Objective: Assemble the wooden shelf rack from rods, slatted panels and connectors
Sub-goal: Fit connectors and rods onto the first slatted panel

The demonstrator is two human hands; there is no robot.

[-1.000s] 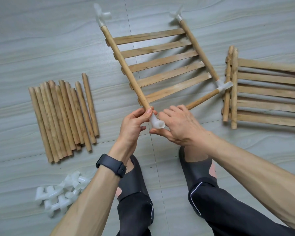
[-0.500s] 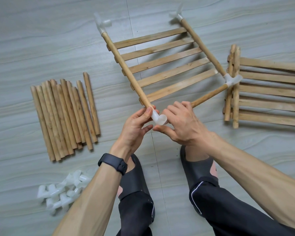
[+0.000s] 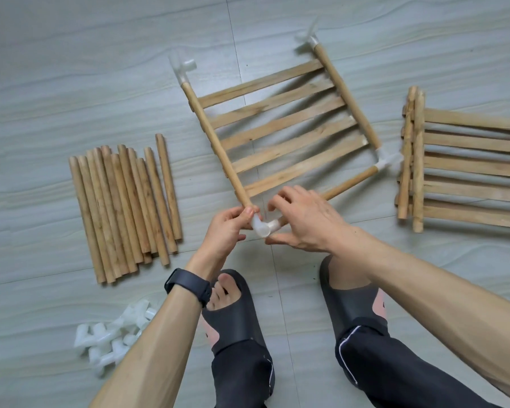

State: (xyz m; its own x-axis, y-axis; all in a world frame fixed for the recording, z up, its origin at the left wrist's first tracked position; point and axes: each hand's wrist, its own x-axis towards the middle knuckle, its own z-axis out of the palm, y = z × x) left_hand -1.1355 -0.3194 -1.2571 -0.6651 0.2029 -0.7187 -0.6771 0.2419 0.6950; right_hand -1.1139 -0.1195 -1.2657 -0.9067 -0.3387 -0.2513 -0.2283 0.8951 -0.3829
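— Grip on each side, please?
— The left hand pinches the near end of the rail, thumb and fingers closed round it right at the corner connector. The right hand holds that connector, with the thumb pressed under it and the fingers curled over the top.
— And the cross rod?
— The cross rod runs from under the right palm out to a second connector at the panel's near right corner. The hand covers its near end, so I cannot tell whether it sits fully in the socket.
— Where is the panel itself?
— The panel is in the middle, ahead of the feet, with five slats between two rails. Its near left corner is up in the hands. A far-left connector and a far-right connector cap the other corners (the right one is blurred).
— Spare parts?
— Loose rods lie side by side on the floor to the left, well apart from the panel. A connector heap, white, sits near the left forearm. Stacked panels lie to the right, just beside the second connector.
— Anything else?
— A dark watch on the left wrist, and dark slippers on both feet.
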